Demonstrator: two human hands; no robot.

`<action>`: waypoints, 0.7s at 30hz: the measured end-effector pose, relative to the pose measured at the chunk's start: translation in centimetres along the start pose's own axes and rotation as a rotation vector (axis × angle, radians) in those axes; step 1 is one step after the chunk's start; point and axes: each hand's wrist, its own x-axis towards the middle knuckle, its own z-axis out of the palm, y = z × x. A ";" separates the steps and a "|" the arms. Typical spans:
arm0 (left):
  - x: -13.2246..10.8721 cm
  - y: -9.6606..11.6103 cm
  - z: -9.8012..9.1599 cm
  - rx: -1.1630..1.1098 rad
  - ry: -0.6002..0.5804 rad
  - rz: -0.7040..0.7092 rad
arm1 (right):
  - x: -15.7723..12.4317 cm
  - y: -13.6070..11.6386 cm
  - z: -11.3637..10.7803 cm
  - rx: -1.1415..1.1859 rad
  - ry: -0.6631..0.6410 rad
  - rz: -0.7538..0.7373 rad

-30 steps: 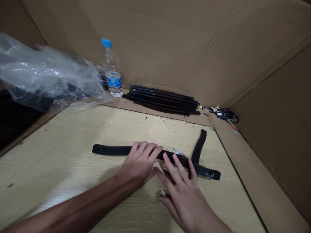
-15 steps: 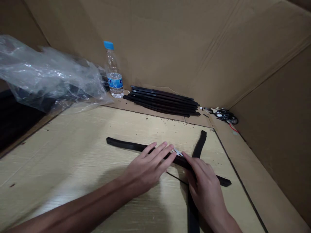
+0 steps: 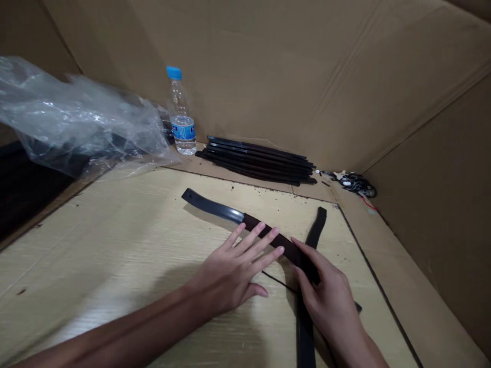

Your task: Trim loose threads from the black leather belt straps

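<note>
A long black strip (image 3: 215,206) lies aslant on the pale wooden board (image 3: 115,245), its far end lifted toward the upper left. My left hand (image 3: 233,271) rests flat with fingers stretched out, fingertips touching the strip's middle. My right hand (image 3: 330,296) grips the strip's near part, fingers curled over it. A second black strip (image 3: 312,237) crosses under it and runs toward the bottom edge.
A stack of black strips (image 3: 257,161) lies against the cardboard back wall. A water bottle (image 3: 180,115) with a blue cap stands beside a crumpled clear plastic bag (image 3: 76,122). Small parts and wire (image 3: 355,183) sit in the right corner.
The long strip has swung, its far end moving up and to the right. My right hand shifted from lying flat to holding the strip. The small metal piece seen earlier is hidden.
</note>
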 end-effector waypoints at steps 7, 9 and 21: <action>0.1 -0.1 -0.2 -0.067 -0.025 -0.010 | 0.1 -0.1 0.0 0.010 0.006 0.061; 0.1 -0.1 -0.2 -0.087 -0.033 -0.014 | 0.1 -0.1 0.1 0.008 0.001 0.072; 0.1 -0.1 -0.2 -0.101 -0.034 -0.021 | 0.2 -0.2 0.0 -0.031 -0.008 0.042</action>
